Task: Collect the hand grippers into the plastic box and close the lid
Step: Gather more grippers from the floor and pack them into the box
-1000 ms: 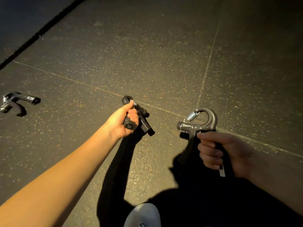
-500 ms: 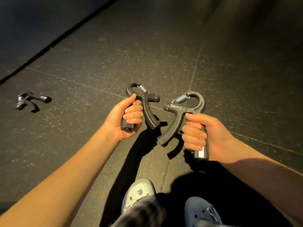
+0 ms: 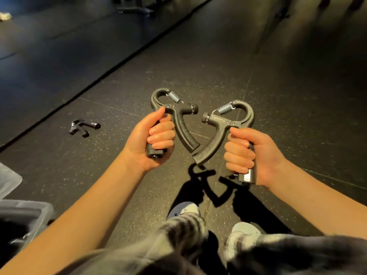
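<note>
Centre of the frame: the left hand (image 3: 154, 138) is clenched around one handle of the first hand gripper (image 3: 183, 132), thumb up against its loop. The right hand (image 3: 251, 153) grasps one handle of the second hand gripper (image 3: 223, 124) in the same way. Both tools are held upright in the air, springs uppermost, knobs facing each other. Their free handles slant inward and their tips nearly meet between the hands; whether they touch cannot be told. A third hand gripper (image 3: 84, 128) lies on the speckled dark floor (image 3: 278, 96) at middle left, well apart from the hands and near a dark seam (image 3: 119, 64) running diagonally from lower left to the upper middle. The plastic box (image 3: 35, 209), blurred and without a lid on it, sits at the lower left edge beside the left forearm. A flat translucent panel (image 3: 9, 180) lies just above it at the frame edge. Open floor extends to the right and upper right. Two shoes (image 3: 186, 210) stand below the hands.
</note>
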